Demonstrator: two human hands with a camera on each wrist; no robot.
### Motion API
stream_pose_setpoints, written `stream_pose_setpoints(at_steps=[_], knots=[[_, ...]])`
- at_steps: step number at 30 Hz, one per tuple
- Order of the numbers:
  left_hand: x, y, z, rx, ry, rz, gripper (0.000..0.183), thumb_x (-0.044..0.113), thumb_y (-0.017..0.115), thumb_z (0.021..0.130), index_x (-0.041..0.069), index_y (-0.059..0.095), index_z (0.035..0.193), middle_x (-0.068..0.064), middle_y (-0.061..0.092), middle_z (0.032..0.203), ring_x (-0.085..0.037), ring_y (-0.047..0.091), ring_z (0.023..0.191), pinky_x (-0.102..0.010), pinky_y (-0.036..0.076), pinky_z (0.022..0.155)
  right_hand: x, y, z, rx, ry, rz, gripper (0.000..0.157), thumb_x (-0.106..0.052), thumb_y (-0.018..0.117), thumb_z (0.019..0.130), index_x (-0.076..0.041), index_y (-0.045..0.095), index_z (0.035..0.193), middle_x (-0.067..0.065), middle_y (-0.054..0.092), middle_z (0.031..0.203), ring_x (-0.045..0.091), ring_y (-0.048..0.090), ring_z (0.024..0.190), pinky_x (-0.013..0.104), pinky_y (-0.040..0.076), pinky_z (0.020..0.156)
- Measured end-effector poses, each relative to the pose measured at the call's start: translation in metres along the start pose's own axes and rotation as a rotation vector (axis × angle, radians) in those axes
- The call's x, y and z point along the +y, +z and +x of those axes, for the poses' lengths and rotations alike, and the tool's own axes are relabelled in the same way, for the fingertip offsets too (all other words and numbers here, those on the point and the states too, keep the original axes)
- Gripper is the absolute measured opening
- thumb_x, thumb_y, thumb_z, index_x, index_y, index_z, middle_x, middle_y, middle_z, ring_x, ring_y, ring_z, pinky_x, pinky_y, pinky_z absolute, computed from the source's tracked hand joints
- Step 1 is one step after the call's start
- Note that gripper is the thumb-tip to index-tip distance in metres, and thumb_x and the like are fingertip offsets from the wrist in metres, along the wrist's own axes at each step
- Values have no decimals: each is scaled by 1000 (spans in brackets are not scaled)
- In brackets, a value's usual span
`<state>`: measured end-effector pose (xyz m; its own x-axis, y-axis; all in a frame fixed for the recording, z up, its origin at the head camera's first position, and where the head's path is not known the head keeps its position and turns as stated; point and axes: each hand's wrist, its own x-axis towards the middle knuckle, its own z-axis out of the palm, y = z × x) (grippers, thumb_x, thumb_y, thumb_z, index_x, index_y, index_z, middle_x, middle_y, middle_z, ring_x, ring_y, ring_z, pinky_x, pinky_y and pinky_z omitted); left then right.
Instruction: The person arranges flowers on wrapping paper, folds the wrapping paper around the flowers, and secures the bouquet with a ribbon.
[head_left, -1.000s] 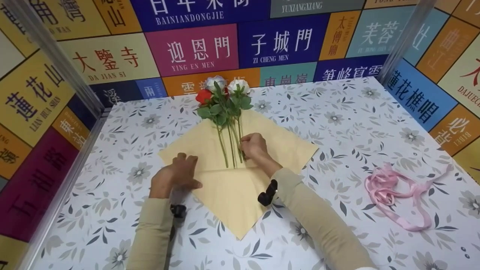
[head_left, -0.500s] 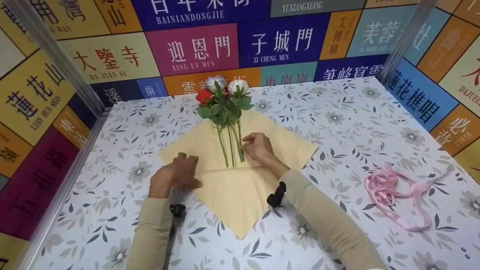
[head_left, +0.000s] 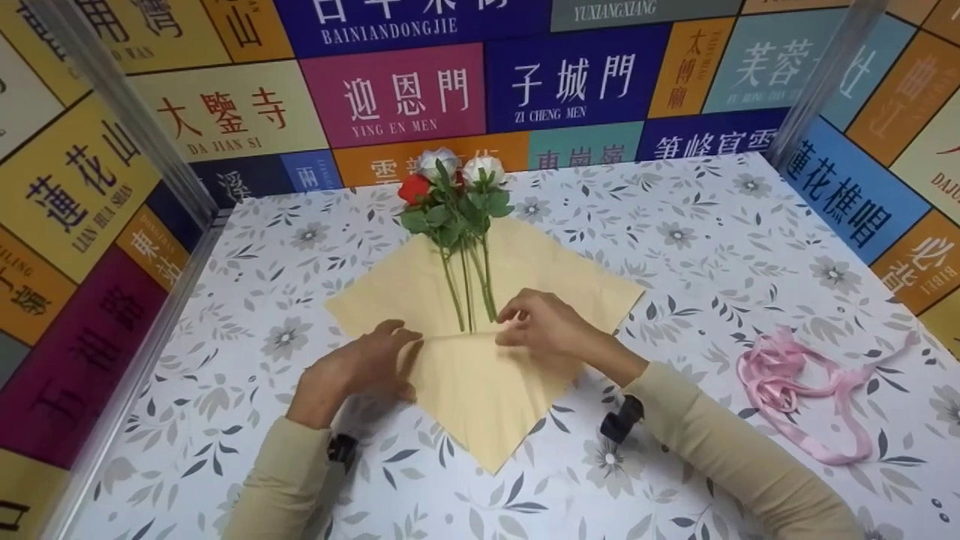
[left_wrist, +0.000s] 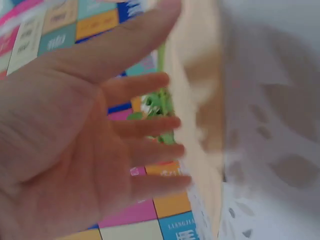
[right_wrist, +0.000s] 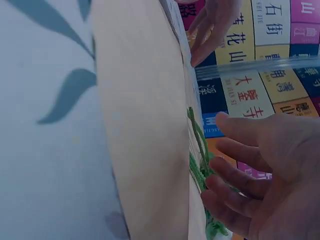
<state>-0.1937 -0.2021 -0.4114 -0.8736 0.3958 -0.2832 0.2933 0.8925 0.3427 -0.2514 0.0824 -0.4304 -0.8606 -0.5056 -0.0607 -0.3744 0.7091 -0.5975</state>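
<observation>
A bunch of roses (head_left: 457, 199), one red and others whitish, lies with its green stems on a sheet of pale yellow wrapping paper (head_left: 577, 277). The stem ends stop near a crosswise crease in the paper. At the paper's left edge is my left hand (head_left: 360, 371); in the left wrist view its fingers (left_wrist: 150, 127) are spread and straight beside the paper. My right hand (head_left: 555, 326) is over the paper just right of the stem ends. The right wrist view shows its fingers (right_wrist: 240, 177) loosely bent with nothing between them.
A tangled pink ribbon (head_left: 780, 382) lies on the right of the table, which has a white floral cover (head_left: 660, 300). Panels with Chinese lettering (head_left: 405, 90) stand behind and at both sides.
My right hand has come away from the stems, moving down and right to the crease. My left hand has shifted slightly along the paper's left edge. The head view has tilted slightly.
</observation>
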Motion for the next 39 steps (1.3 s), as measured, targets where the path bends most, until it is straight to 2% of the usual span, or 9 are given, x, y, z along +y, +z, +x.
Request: stream_pose_setpoints(at_steps=[6,10,14,20,25,28,32,36,39], knots=[[15,9,-3,30,81,-20,90,27,87,75,13,43,152,-20,30,162,-44,39,143,-61,28,119,-6,6,-37,-162,-141,-238,90,-45,89,67,-17,53,144,12,45,149,33,42,137,52,35,113],[16,14,-6,0,57,-36,97,37,82,80,20,28,159,-19,20,166,-45,25,151,-65,19,120,-2,7,-50,-198,-217,-334,100,-49,90,62,-17,49,148,15,38,157,37,32,147,56,29,116],[15,19,-6,-46,15,6,92,43,73,87,22,22,161,-19,14,167,-50,16,151,-67,15,120,4,6,-54,-222,-190,-334,99,-48,89,63,-19,49,149,14,35,161,37,28,150,59,26,118],[11,22,-3,-63,28,55,90,44,74,86,14,30,158,-24,22,164,-52,22,148,-64,17,121,7,7,-55,-219,-193,-287,83,-42,86,70,-21,55,144,13,38,160,35,33,148,58,31,114],[8,20,-4,1,53,50,103,43,82,77,15,27,159,-23,33,160,-44,32,148,-62,22,121,6,4,-55,-176,-253,-254,59,-39,80,80,-18,65,134,14,44,156,36,38,145,61,31,112],[7,19,-4,91,101,53,94,35,84,79,12,34,156,-22,47,151,-41,48,137,-59,34,116,4,-4,-53,-178,-253,-205,52,-39,77,85,-17,67,132,13,44,155,36,38,145,62,29,113],[6,18,-5,161,164,89,69,29,74,90,6,45,149,-24,56,139,-43,61,119,-56,49,101,2,-17,-50,-191,-248,-124,57,-39,76,86,-16,62,137,12,44,155,36,39,144,64,27,114],[5,12,-6,166,202,90,54,28,62,99,4,49,146,-28,56,139,-45,59,121,-55,51,99,3,-26,-50,-201,-238,-42,64,-38,74,89,-13,54,144,13,44,156,38,35,147,67,21,117],[2,8,-6,197,242,83,46,24,57,102,4,54,143,-25,60,134,-42,61,121,-53,52,98,6,-30,-51,-223,-254,10,65,-40,70,92,-11,50,147,13,40,158,40,26,151,68,17,119]])
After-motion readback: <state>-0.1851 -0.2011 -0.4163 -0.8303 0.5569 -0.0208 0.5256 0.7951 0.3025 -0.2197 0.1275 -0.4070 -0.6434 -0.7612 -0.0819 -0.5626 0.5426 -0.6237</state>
